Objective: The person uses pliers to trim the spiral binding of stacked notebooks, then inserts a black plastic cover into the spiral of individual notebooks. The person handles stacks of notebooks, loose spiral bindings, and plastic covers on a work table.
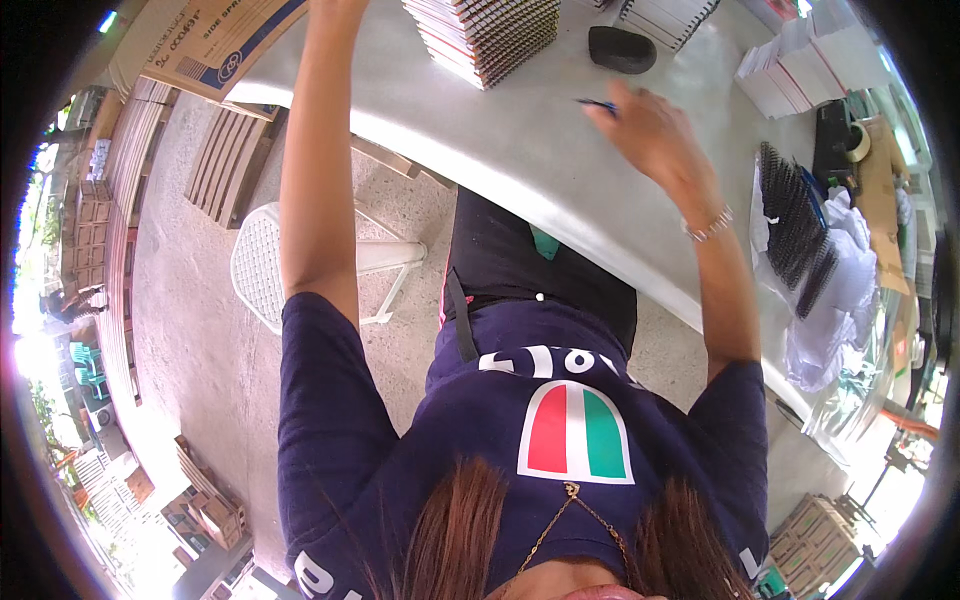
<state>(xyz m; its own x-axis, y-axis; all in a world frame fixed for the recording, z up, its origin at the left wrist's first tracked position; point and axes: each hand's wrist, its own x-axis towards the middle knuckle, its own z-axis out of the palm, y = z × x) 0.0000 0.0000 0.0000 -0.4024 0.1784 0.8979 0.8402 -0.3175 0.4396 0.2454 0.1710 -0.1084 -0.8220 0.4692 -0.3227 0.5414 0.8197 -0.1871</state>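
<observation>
- blue pen (597,103) — our right hand (650,135) pinches it over the grey table (500,135)
- spiral-bound notebooks (485,42) — stacked to its left
- our left hand lies past the upper edge; its fingers we cannot tell

A pale, smooth-topped table (450,140) runs diagonally across the upper half of the view, its near edge bright with glare. Below it lies a grey, speckled concrete floor (180,300). On the left, a white plastic stool (258,265) with a patterned seat stands near the table, its splayed legs showing. Just beyond the stool is a slatted wooden pallet (225,165). Farther left, brown cartons (90,235) are stacked, with green plastic chairs (90,370) below them in the view. More brown boxes (815,545) are piled at lower right. Strong white daylight washes out both sides; green foliage (45,215) shows at far left. The wide lens curves everything toward a dark, round border.
</observation>
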